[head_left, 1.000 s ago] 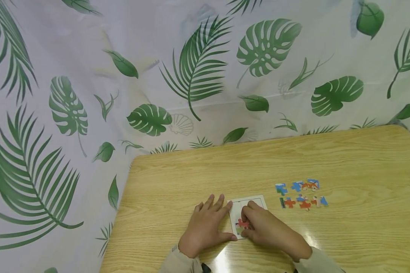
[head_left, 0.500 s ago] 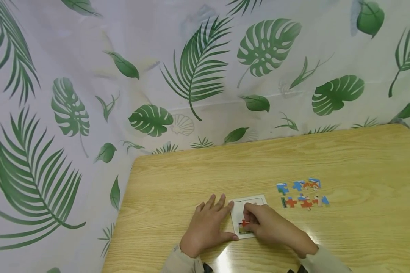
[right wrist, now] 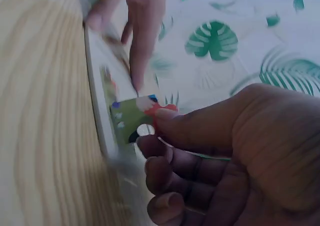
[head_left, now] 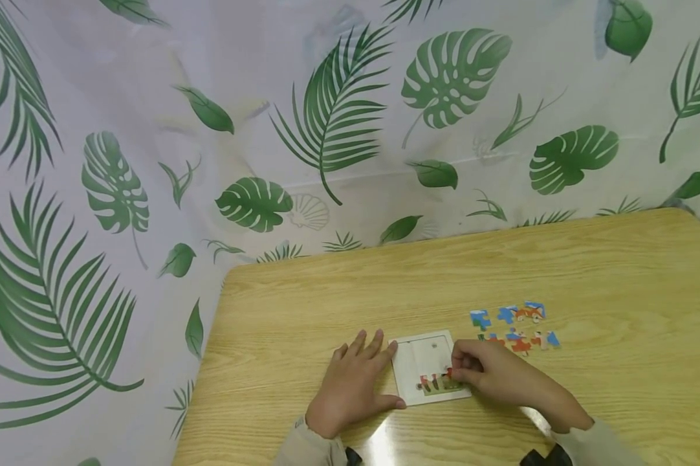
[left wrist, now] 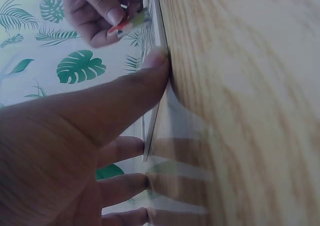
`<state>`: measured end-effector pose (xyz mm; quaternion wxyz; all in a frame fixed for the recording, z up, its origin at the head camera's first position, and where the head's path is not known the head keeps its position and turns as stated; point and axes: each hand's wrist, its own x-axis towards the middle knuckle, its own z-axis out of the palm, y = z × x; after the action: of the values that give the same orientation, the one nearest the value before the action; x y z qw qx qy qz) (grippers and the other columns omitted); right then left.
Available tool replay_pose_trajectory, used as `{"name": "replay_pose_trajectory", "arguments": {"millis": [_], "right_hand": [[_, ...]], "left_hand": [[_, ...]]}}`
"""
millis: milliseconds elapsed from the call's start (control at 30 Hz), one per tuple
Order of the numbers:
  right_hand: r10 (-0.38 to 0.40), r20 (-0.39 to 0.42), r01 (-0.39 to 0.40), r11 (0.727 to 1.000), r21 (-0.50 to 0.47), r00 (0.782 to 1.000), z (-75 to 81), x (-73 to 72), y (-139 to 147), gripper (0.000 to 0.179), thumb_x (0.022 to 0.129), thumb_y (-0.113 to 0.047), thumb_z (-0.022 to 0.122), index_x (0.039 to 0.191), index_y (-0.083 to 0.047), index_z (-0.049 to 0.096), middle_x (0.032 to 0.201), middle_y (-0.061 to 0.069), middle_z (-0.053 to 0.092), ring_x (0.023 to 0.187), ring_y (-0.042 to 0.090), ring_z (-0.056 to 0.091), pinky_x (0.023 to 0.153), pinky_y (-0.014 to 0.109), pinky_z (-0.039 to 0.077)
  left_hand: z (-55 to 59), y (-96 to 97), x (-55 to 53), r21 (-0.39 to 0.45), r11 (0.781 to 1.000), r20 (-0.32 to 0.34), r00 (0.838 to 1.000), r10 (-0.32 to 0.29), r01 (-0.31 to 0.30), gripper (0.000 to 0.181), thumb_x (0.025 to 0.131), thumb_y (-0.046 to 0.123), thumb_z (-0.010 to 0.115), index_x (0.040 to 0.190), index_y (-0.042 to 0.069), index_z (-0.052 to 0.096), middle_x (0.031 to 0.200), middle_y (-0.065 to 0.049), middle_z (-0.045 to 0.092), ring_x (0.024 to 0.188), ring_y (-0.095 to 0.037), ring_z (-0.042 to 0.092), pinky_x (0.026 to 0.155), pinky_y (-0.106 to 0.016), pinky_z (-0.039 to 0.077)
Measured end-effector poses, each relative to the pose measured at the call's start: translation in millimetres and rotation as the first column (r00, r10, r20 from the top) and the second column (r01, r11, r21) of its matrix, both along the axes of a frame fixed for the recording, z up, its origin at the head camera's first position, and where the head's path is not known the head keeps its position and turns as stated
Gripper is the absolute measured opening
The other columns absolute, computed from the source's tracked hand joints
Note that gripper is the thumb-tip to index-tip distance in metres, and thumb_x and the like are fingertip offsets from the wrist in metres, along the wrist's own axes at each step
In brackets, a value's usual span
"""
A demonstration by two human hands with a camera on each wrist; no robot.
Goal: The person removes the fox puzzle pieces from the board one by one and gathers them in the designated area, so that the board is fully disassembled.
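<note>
My right hand [head_left: 495,372] pinches a jigsaw piece [right wrist: 132,116] between thumb and index finger, at the lower right of a white puzzle tray [head_left: 416,359]. Green, red and white show on the piece, with a little blue at one corner. In the head view it is blurred and partly covered by the fingers. Fingers spread, my left hand [head_left: 352,388] rests at the tray's left side, its thumb on the near left corner. A blurred coloured patch [right wrist: 108,80] shows on the tray in the right wrist view.
Several loose jigsaw pieces [head_left: 519,343] with blue and orange parts lie in two rows right of the tray, some partly behind my right hand. They rest on a wood-grain table [head_left: 303,298]. A leaf-print sheet [head_left: 356,129] hangs along its far and left sides.
My right hand has moved right across the tray with the jigsaw piece, from the lower left to the lower right, uncovering more of the tray. My left hand has stayed in place.
</note>
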<state>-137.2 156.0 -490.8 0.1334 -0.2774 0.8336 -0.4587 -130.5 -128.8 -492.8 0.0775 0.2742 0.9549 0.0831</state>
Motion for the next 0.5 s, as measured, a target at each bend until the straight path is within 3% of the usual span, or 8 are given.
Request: {"name": "replay_pose_trajectory", "arguments": {"millis": [333,500], "right_hand": [[-0.061,-0.064,0.066,0.995,0.073,0.996,-1.6,-1.2,53,0.015,0.098,-0.008,0.070,0.086,-0.012,0.063,0.074,-0.009,0.055,0.061,0.001,0.045,0.052,0.023,0.041],[-0.079,-0.027,0.081,0.988,0.132,0.997,-2.5,-1.7,62,0.015,0.097,-0.006,0.070,0.085,-0.010,0.063,0.076,-0.007,0.058,0.059,0.002,0.047,0.050,0.023,0.042]], "left_hand": [[2.0,0.1,0.4,-0.006,1.000,0.017,1.000,-0.001,0.001,0.094,0.083,0.066,0.075,0.159,0.020,0.043,0.164,-0.012,0.034,0.150,-0.039,0.033,0.113,-0.063,0.037],[4.1,1.1,0.9,-0.010,1.000,0.033,0.999,0.008,-0.007,0.094,0.083,0.065,0.075,0.160,0.020,0.042,0.165,-0.012,0.033,0.151,-0.039,0.032,0.113,-0.063,0.036]]}}
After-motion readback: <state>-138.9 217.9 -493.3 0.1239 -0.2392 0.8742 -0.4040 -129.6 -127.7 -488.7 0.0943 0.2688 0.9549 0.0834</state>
